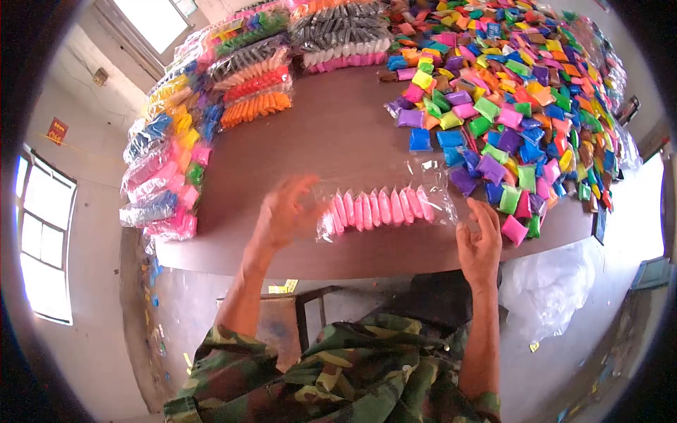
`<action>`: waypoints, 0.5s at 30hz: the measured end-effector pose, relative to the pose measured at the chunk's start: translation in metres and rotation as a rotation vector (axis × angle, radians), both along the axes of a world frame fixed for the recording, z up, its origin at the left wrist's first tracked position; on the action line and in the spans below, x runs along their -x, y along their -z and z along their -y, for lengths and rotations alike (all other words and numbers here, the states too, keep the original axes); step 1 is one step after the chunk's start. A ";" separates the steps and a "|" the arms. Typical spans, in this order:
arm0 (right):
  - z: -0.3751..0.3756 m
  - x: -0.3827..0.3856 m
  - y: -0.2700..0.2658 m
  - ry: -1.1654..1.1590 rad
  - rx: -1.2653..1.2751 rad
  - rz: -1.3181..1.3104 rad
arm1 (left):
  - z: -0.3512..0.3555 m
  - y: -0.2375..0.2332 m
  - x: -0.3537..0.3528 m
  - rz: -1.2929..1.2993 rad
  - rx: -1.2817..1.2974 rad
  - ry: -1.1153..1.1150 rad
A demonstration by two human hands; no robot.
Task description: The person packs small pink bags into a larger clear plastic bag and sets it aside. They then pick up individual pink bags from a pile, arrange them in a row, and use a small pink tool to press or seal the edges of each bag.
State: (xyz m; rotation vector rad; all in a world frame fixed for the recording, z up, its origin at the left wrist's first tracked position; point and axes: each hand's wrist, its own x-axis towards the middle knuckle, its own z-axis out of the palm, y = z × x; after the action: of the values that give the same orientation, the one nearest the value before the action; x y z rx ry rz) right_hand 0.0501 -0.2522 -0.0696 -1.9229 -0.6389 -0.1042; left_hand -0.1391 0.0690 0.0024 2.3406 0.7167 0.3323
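Observation:
A clear plastic bag (pixel 443 192) lies flat near the table's front edge. Inside it, a row of several small pink packets (pixel 381 209) stands side by side. My left hand (pixel 285 211) is at the bag's left end, blurred by motion, its fingers stretched out and apart. Whether it touches the plastic cannot be made out. By the bag's right end is my right hand (pixel 481 240), thumb and forefinger apart, with nothing seen between them.
A large heap of loose coloured packets (pixel 508 120) covers the table's right side. Filled bags of packets sorted by colour, such as orange ones (pixel 256 108), line the left and back of the brown table (pixel 317 134). Clear plastic (pixel 550 285) is bundled below the right edge.

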 end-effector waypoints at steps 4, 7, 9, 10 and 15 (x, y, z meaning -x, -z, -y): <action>-0.010 -0.014 0.010 -0.110 -0.020 -0.159 | 0.034 0.007 0.007 -0.079 -0.433 0.255; -0.014 -0.017 0.032 -0.131 -0.054 -0.223 | 0.036 0.025 0.000 -0.128 -0.405 0.236; -0.014 -0.021 0.034 -0.115 -0.009 -0.244 | 0.026 0.036 -0.007 -0.087 -0.427 0.262; -0.014 -0.020 0.030 -0.120 -0.030 -0.341 | 0.024 0.036 -0.009 -0.118 -0.412 0.279; -0.016 -0.015 0.026 -0.083 -0.156 -0.570 | 0.012 0.039 -0.014 -0.102 -0.312 0.360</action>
State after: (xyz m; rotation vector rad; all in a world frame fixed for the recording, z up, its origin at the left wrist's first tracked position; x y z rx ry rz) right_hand 0.0654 -0.2359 -0.0959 -1.6633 -0.3116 0.4223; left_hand -0.1246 0.0567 -0.0365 2.7378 0.2906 0.1733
